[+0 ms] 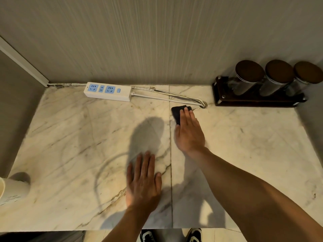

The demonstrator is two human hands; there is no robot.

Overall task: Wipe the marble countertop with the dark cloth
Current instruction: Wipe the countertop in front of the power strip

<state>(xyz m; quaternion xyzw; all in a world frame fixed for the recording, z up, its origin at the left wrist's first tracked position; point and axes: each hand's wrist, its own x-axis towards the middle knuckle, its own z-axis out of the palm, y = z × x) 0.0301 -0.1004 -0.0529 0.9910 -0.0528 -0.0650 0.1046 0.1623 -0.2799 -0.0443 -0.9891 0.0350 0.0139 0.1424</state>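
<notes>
The marble countertop (73, 137) is pale with grey and brown veins and a seam running down its middle. A small dark cloth (177, 112) lies near the back, just right of the seam. My right hand (189, 133) lies flat on the cloth and presses it onto the marble, and the fingers cover most of it. My left hand (143, 182) rests palm down on the bare marble near the front edge, fingers together, holding nothing.
A white power strip (107, 91) with blue sockets lies against the back wall, and its cables (174, 97) run right to a hole beside the cloth. A dark rack with three lidded jars (262, 81) stands at the back right. A white cup (12, 189) sits at the left edge.
</notes>
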